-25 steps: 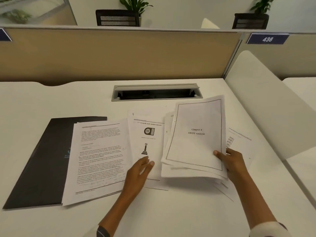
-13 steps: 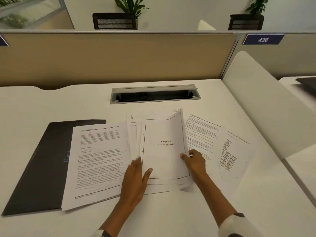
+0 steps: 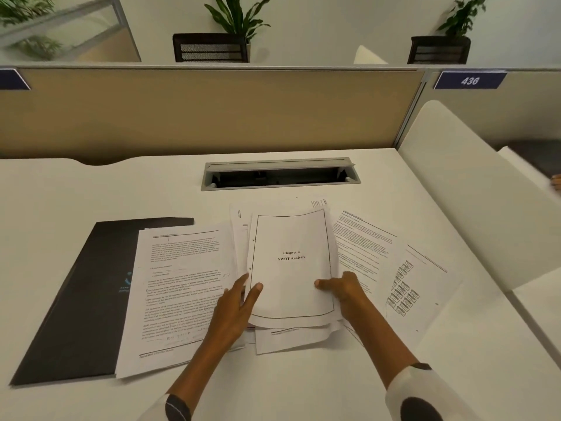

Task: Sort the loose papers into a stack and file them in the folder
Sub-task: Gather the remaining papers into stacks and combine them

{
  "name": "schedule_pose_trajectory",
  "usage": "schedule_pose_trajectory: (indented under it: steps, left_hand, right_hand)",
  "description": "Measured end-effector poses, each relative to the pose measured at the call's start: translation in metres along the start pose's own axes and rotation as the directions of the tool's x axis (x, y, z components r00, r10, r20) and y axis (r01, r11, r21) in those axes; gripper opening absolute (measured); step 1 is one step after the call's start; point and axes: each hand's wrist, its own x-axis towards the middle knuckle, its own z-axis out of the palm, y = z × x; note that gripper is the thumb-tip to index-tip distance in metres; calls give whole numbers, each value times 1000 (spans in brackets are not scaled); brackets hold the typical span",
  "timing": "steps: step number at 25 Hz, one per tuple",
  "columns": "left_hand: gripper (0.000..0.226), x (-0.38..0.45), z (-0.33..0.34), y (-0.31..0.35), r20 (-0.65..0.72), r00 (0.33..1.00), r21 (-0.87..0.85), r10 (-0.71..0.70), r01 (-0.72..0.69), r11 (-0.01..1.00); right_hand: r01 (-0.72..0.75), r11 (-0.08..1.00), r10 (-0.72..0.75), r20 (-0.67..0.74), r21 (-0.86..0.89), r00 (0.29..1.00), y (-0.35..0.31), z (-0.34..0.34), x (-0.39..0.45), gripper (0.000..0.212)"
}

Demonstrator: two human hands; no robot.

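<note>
A small stack of white sheets, topped by a bordered page reading "Chapter 4 SWOT Analysis", lies in the middle of the white desk. My right hand grips its lower right edge, thumb on top. My left hand presses flat against the stack's lower left edge, thumb on the top page. A black folder lies closed at the left, partly covered by a dense text page. Two loose pages fan out to the right: a text page and a chart page.
A grey cable slot is set into the desk behind the papers. A tan partition closes the back. A white curved divider stands at the right, with another person's fingers at the frame edge.
My right hand has carried the "Chapter 4" stack leftward from above the right-hand pages and laid it on the middle pages. My left hand has moved up against the stack's left edge.
</note>
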Motion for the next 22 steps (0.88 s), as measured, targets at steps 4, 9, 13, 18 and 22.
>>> schedule_pose_trajectory:
  steps: [4,9,13,18,22]
  left_hand:
    - [40,1,-14,0,-180,982,-131,57,-81,988]
    - [39,8,-18,1,-153,988,-128,17,-37,991]
    - [35,9,-7,11,-98,995,-202,-22,2,979]
    - [40,2,17,20,202,966,-465,-161,239,852]
    - [37,6,19,21,239,950,-572,-201,306,761]
  right_hand:
    - [94,995,-95,-62,-14,994,-8,-33,0,50]
    - [169,985,-170,-71,-11,983,-22,-86,3,21]
    - [41,995,-45,-43,-96,998,-13,-101,6,25]
    - [-89,977,93,16,-192,996,3,-92,5,24]
    - [106,962,-116,-27,-251,993,11,-75,-2,19]
